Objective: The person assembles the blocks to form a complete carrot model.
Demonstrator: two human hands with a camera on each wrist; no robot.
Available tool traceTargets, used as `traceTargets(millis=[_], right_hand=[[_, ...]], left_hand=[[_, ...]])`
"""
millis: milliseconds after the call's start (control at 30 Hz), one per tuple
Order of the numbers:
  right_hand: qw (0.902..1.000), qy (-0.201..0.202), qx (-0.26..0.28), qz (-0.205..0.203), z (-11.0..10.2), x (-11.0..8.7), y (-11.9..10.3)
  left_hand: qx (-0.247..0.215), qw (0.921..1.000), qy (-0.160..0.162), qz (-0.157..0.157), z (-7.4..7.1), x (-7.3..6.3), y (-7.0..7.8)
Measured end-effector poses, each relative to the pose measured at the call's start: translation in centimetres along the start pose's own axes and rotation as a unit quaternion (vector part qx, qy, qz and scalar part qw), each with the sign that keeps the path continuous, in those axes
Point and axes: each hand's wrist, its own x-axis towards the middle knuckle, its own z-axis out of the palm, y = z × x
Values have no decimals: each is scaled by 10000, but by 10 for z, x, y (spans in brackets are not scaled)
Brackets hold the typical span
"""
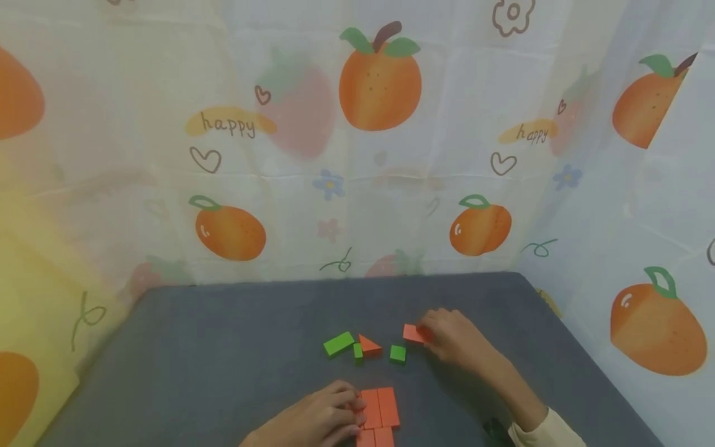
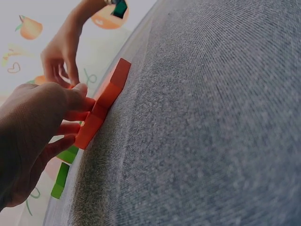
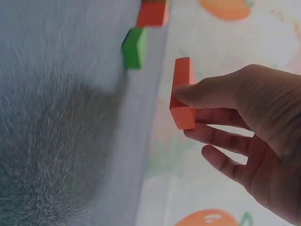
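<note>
My right hand (image 1: 455, 338) pinches an orange rectangular block (image 3: 181, 94) between thumb and fingers. In the right wrist view that block appears raised off the table. My left hand (image 1: 324, 415) rests its fingertips against the left side of a flat group of orange blocks (image 1: 388, 406) laid edge to edge near the front. In the left wrist view its fingers (image 2: 70, 128) reach the side of these blocks, and the hand hides part of them. Behind the group lie a long green block (image 1: 338, 344), a small green block (image 1: 358, 354), an orange triangular block (image 1: 368, 346) and a green square block (image 1: 398, 354).
Everything stands on a dark grey cloth-covered table (image 1: 223, 347). A white curtain (image 1: 424, 167) printed with fruit hangs along its back and sides. A dark green item (image 1: 496, 431) shows near my right wrist.
</note>
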Motion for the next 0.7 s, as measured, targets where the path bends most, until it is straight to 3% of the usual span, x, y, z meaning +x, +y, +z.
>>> traceTargets(millis=[200,367,567,700], right_hand=[[9972,251,425,-557,-21,-15,-33],[9905,215,782,-1107,-27,-25,-65],[9786,78,1363,-1541,-19,-37,-98],[9650,-95,1817,-1886,-4,-44,-110]], left_hand=[[-27,10000,-72,-32,-1,0,0],[26,9998,-164,-68,-1,0,-1],[-28,9998,-195,-102,-1,0,-2],[-38,9999,-107,-90,0,-1,-1]])
